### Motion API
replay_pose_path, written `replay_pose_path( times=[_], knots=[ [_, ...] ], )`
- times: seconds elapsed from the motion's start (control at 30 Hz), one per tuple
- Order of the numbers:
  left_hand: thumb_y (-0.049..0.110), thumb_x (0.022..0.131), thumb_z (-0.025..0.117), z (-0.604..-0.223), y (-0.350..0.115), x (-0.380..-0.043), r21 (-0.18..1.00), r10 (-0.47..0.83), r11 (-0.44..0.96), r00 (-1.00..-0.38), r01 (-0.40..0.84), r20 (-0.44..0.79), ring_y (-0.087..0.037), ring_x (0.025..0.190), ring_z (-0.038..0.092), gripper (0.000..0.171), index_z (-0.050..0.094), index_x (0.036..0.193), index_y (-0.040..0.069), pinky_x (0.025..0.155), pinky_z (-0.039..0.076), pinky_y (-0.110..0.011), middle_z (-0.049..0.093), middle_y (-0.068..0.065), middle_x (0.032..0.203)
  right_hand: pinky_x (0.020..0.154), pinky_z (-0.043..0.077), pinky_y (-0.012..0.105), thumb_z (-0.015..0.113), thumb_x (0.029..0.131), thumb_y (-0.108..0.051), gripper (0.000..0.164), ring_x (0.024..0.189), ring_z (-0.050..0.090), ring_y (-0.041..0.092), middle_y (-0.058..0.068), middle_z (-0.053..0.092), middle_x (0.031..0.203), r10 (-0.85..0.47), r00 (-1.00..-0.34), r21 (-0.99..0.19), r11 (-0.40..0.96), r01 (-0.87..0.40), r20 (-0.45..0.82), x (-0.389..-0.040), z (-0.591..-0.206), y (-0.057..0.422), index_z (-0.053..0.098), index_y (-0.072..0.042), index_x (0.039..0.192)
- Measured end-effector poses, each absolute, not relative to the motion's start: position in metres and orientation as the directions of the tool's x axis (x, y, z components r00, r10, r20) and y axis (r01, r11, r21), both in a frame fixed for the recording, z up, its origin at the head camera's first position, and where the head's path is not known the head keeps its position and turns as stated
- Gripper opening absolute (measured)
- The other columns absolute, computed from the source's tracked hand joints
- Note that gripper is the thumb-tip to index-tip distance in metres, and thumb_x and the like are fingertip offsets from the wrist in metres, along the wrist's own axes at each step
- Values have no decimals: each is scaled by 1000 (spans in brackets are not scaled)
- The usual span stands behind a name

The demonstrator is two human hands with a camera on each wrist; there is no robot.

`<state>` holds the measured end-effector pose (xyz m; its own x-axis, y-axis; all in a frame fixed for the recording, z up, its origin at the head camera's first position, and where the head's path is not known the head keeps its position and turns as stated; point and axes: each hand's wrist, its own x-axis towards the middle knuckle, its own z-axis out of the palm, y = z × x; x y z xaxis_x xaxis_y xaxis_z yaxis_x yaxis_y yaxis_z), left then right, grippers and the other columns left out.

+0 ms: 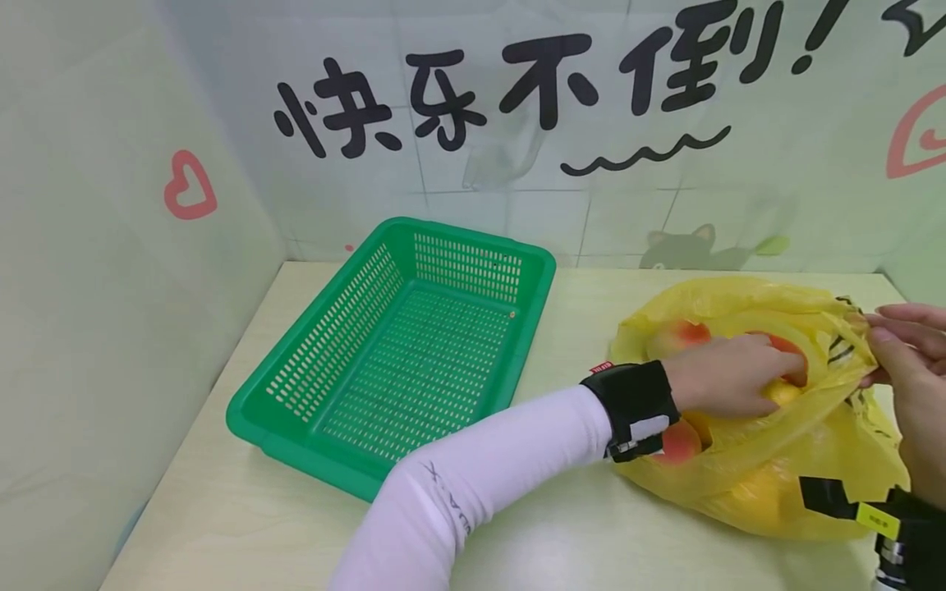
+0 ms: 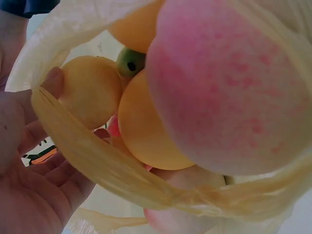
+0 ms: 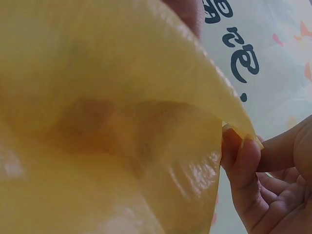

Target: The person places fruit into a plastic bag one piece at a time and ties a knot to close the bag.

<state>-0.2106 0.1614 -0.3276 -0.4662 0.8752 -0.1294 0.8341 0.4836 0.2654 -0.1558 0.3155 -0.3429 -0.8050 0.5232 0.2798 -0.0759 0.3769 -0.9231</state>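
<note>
A yellow plastic bag (image 1: 769, 492) filled with fruit rests on the table's right side. My left hand (image 1: 727, 377) reaches through its mouth. The left wrist view shows fingers (image 2: 56, 80) curled around an orange (image 2: 90, 92), with part of the bag's rim across them. Another orange (image 2: 148, 129) and a large pink-and-white peach (image 2: 229, 92) lie beside it. At the bag's right edge, my right hand (image 1: 912, 361) pinches the plastic between thumb and fingers. That pinch shows at the bag's corner in the right wrist view, where the fruit is mostly hidden behind the plastic.
A green plastic basket (image 1: 414, 369) with slotted walls stands left of the bag, nothing in it but a tiny speck. The pale wooden table (image 1: 562, 525) meets a printed backdrop (image 1: 473, 189) behind and a pale wall (image 1: 89, 287) at left.
</note>
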Motion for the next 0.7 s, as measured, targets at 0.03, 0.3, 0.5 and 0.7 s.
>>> replay_pose_path(
  times=[0.03,0.3,0.5,0.7],
  knots=[
    [26,101,55,-328,162,-210,267,875,484,-464,833,-140,1,112,50,31,56,132,24,96,33,-4,59,16,127,61,44,0,49,99,-6,25,72,56,-7,-25,62,99,520,-808,-924,376,-72,275,-156,-343,316,57,-28,111],
    [25,101,54,-338,170,-206,257,848,527,-482,810,-220,1,104,49,31,55,132,28,91,34,-5,58,17,119,62,44,0,50,99,-8,25,70,57,-8,-27,62,98,534,-810,-934,353,-46,242,-156,-339,315,56,-29,110],
    [23,101,55,-342,171,-207,264,844,535,-490,803,-220,0,102,49,30,56,130,29,89,35,-5,58,18,118,60,44,1,50,99,-6,26,71,58,-8,-26,63,97,538,-806,-935,351,-54,249,-157,-340,315,57,-28,111],
    [20,101,54,-341,169,-208,270,855,517,-473,812,-212,0,103,49,31,55,132,26,91,34,-5,59,16,121,61,44,1,51,98,-8,24,72,58,-8,-25,63,99,533,-809,-934,353,-56,249,-156,-341,316,57,-27,112]
  ],
)
